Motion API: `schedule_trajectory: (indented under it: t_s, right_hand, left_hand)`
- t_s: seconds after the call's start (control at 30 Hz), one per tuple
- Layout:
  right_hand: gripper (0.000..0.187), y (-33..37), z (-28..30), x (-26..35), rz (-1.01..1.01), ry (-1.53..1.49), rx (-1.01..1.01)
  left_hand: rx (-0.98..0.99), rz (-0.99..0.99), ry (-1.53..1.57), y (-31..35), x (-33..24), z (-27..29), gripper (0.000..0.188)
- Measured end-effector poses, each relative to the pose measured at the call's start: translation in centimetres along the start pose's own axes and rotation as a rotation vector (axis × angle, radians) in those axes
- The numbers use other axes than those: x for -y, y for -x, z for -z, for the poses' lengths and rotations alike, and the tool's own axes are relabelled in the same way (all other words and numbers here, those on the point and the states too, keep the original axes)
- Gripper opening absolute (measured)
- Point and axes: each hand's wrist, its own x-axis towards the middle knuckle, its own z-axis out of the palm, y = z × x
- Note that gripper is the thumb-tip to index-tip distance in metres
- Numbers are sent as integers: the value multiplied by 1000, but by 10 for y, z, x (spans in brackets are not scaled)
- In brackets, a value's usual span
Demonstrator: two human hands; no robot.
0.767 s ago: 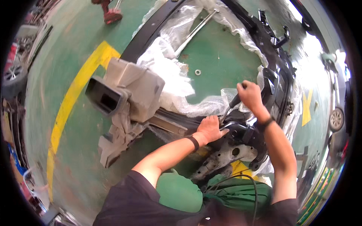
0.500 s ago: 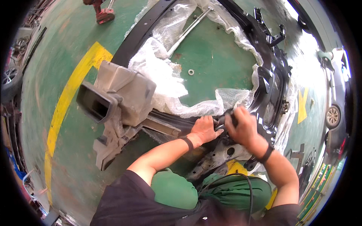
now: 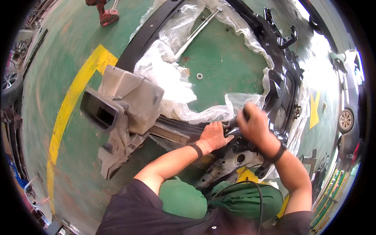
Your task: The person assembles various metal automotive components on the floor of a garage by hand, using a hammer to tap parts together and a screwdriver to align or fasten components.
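A large black car front-end frame (image 3: 145, 43) forms a loop on the floor in front of me. My left hand (image 3: 213, 136) is closed over its near bar, fingers bent together and thumb pointing right. Just right of it, my right hand (image 3: 254, 124) makes a fist around a dark tool handle, smeared by motion; the tool's kind is hard to make out. A dirty metal bracket with holes (image 3: 231, 162) lies below my hands. On the near left corner sits a dusty beige plastic duct (image 3: 135, 98) with a rectangular opening.
Crumpled bubble wrap (image 3: 166, 76) lines the frame. Inside the loop lie a long metal bar (image 3: 197, 34) and a washer-like ring (image 3: 199, 76). A red cordless power tool (image 3: 108, 16) stands at the far left. Cars (image 3: 346, 117) are at the right; a loose wheel (image 3: 11, 84) is at the left edge.
My right hand has swung slightly up with the dark handle in its fist. My left hand stays in place on the near bar. The view has shifted a little.
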Motion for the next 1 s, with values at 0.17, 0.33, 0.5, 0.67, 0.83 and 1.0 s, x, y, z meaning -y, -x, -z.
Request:
schedule_trajectory:
  t_s: [0.17, 0.33, 0.5, 0.67, 0.83, 1.0]
  right_hand:
    - [34, -39, -33, -119, -316, -6, -102]
    - [26, 24, 9, 19, -56, -116, -1]
    - [30, -35, -9, -31, -195, -94, 83]
    - [34, -40, -36, -119, -342, -76, -100]
    - [28, 30, 10, 18, -51, -141, -8]
    - [29, -30, -6, -29, -213, -222, 92]
  left_hand:
    - [-25, -107, 58, -5, -15, -9, 67]
    - [-56, 7, 81, 2, 8, -3, 67]
    - [-82, -12, -22, 0, 0, -3, 68]
    - [-39, -104, 21, -6, -13, -12, 70]
    - [-3, 31, 28, 0, 5, -3, 68]
    - [-3, -2, -29, -1, -4, 1, 72]
